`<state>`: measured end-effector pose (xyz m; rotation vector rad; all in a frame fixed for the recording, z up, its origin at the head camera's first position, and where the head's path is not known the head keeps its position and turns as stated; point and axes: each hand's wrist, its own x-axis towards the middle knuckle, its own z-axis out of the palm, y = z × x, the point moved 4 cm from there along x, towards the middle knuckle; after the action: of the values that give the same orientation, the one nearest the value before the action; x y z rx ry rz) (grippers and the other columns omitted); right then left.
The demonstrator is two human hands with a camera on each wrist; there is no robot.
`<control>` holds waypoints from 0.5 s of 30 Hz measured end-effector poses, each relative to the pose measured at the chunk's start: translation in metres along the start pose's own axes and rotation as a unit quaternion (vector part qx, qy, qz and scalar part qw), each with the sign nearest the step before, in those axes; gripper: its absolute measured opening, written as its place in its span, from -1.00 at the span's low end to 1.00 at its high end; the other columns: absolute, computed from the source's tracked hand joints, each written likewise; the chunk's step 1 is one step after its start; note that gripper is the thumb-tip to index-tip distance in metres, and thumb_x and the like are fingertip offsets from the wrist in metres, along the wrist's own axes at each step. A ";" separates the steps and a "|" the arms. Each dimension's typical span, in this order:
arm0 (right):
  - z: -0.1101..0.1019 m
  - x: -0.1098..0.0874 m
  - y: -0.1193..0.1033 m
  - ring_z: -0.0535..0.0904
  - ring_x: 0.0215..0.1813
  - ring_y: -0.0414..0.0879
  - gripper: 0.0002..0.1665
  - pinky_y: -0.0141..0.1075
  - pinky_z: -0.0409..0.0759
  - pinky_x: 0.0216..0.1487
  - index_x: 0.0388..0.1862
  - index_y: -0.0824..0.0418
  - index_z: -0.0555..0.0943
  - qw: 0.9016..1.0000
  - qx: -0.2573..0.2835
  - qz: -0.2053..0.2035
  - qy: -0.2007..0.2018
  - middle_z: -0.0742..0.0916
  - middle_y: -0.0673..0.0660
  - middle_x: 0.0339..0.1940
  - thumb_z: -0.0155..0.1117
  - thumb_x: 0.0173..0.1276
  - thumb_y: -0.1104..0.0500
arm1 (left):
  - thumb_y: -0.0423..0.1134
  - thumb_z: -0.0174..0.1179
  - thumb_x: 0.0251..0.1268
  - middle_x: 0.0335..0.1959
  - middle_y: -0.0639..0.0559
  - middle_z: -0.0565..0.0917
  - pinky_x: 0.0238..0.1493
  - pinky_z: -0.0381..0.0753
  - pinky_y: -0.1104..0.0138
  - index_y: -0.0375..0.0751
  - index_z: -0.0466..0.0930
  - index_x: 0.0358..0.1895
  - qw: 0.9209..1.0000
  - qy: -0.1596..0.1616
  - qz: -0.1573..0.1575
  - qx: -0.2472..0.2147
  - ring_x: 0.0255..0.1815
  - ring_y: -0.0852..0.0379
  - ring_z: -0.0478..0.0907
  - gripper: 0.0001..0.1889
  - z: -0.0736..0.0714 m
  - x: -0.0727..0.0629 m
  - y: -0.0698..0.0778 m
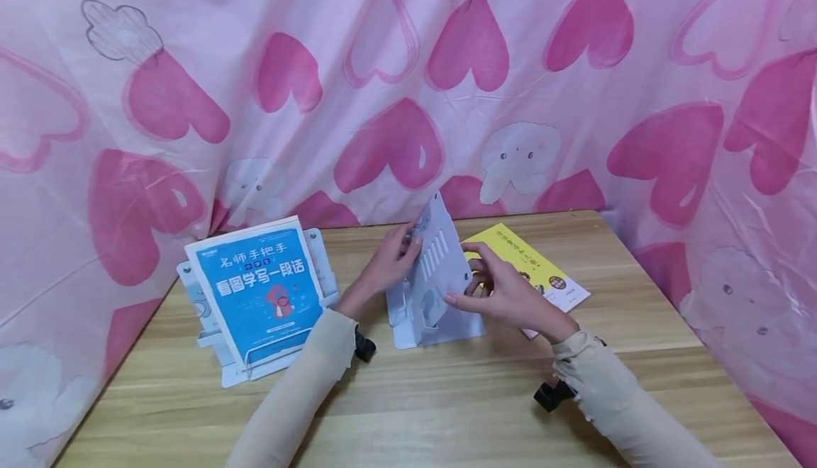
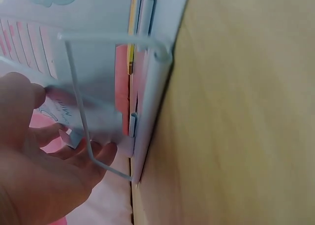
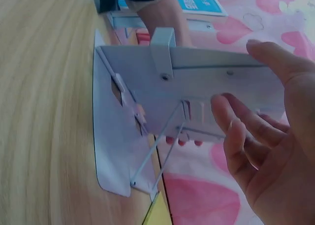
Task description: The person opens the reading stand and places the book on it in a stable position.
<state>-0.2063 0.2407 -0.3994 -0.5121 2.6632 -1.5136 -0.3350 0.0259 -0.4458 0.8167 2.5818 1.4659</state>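
Note:
A white metal book stand (image 1: 440,262) stands with its slotted panel raised above a flat base. My left hand (image 1: 392,259) grips the panel's left side, thumb in front; in the left wrist view, its fingers (image 2: 106,151) wrap the edge behind a wire page holder (image 2: 78,94). My right hand (image 1: 501,287) is at the panel's right edge, thumb on the front side, fingers loosely bent behind. The right wrist view shows those fingers (image 3: 256,136) spread beside the panel's back, near the thin wire support legs (image 3: 170,141) that run down to the base.
Left of my hands, a blue book (image 1: 262,287) leans on another white stand (image 1: 322,262), behind a wire holder. A yellow book (image 1: 517,255) lies flat on the wooden table (image 1: 447,404), behind my right hand. A pink heart-patterned curtain (image 1: 396,42) hangs around the back and sides.

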 end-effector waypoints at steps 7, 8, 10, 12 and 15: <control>-0.007 0.002 0.016 0.68 -0.05 0.05 -0.20 -0.28 0.68 -0.10 0.51 -0.17 0.49 0.998 0.017 0.013 -0.058 0.78 0.00 0.08 0.63 0.36 -0.08 | -0.06 0.05 0.76 0.68 -0.15 0.28 0.49 0.60 -0.03 -0.03 0.10 0.76 1.000 -0.016 0.014 0.022 0.62 -0.15 0.40 -0.33 -0.008 -0.012 0.000; -0.008 0.001 0.019 0.66 -0.04 0.07 -0.21 -0.27 0.68 -0.09 0.52 -0.19 0.50 0.998 0.017 0.015 -0.065 0.78 0.00 0.09 0.63 0.36 -0.08 | -0.08 0.06 0.75 0.69 -0.16 0.28 0.50 0.59 -0.04 -0.06 0.10 0.76 1.000 -0.017 0.014 0.023 0.63 -0.15 0.39 -0.33 -0.009 -0.014 0.000; -0.011 0.001 0.022 0.64 -0.03 0.10 -0.26 -0.26 0.65 -0.10 0.49 -0.23 0.54 0.997 0.018 0.021 -0.076 0.78 0.00 0.09 0.62 0.37 -0.08 | -0.10 0.08 0.74 0.69 -0.17 0.27 0.53 0.56 -0.05 -0.10 0.09 0.76 0.999 -0.017 0.011 0.028 0.64 -0.16 0.37 -0.32 -0.010 -0.016 0.002; -0.014 0.000 0.026 0.66 -0.03 0.11 -0.30 -0.25 0.65 -0.10 0.48 -0.25 0.57 0.996 0.026 0.024 -0.088 0.80 -0.02 0.10 0.60 0.40 -0.06 | -0.11 0.10 0.73 0.69 -0.17 0.29 0.55 0.54 -0.05 -0.14 0.10 0.76 0.999 -0.010 0.006 0.039 0.64 -0.16 0.37 -0.31 -0.012 -0.018 0.004; -0.016 0.001 0.032 0.73 0.03 0.10 -0.35 -0.25 0.70 -0.05 0.47 -0.20 0.59 0.993 0.049 0.027 -0.104 0.83 -0.01 0.15 0.57 0.44 0.00 | -0.12 0.13 0.71 0.68 -0.17 0.31 0.60 0.48 -0.06 -0.17 0.09 0.75 0.998 0.002 0.000 0.063 0.65 -0.15 0.36 -0.28 -0.013 -0.022 0.007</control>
<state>-0.2187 0.2690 -0.4178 -0.5532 2.4135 -1.4777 -0.3174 0.0077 -0.4377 0.8271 2.6998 1.3171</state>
